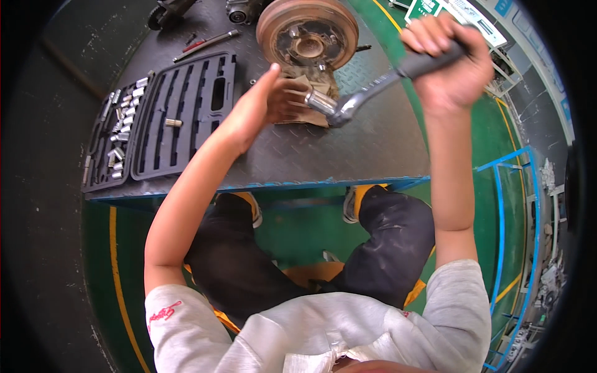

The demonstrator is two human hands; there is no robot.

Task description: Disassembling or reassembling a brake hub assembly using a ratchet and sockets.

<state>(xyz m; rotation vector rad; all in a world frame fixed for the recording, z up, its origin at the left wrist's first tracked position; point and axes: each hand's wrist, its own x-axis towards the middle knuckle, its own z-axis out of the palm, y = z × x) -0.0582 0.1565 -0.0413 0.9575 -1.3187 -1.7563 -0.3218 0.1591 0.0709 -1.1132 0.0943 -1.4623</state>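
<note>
My right hand [451,59] is wrapped around the black grip of a ratchet wrench [385,79], raised above the right part of the table. A shiny socket [321,102] sits on the ratchet's head and points left. Beside that socket is my left hand [264,102], its thumb up and its blurred fingers stretched toward the socket's end; it grips nothing that I can see. Just beyond both hands a rusty brake drum [273,31] with a hub in its middle leans on the table. A stained brown cloth or cardboard piece [309,116] lies under it.
An open black socket case [186,112] with several loose sockets [124,121] occupies the table's left side. Behind it lie a long metal bar [208,46] and a red-handled tool. Dark metal parts [242,10] stand at the far edge. A blue frame [499,236] rises at right.
</note>
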